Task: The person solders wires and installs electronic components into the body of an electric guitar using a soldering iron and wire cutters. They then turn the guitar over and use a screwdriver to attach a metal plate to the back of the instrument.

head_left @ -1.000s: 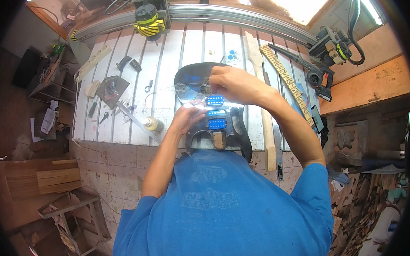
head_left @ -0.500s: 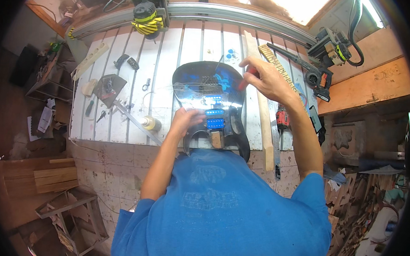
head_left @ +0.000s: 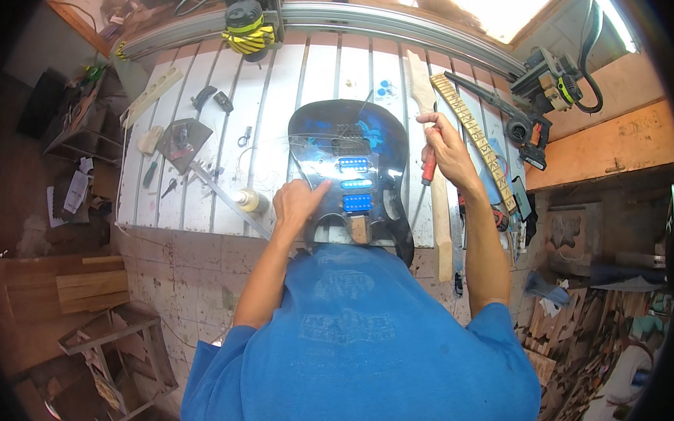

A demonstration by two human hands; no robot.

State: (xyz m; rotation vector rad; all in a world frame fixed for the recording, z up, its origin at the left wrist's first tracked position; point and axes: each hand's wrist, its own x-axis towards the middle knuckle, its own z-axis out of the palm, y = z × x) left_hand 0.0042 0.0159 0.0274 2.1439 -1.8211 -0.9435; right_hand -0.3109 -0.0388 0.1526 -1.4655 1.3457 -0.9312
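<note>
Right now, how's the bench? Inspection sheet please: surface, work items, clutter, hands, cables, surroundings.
Surface: white slatted bench, dark grooves, some marks.
Work items: dark guitar body lying flat with blue pickups; red-handled screwdriver.
Clutter: pale neck-shaped wood, fretted strip, black blower-like tool, bottle.
Hands: left on the guitar body's left edge; right holding the screwdriver, right of the body.
Cables: black hose or cable at upper right.
Surroundings: metal rail across the far side; wood offcuts piled at right.
</note>
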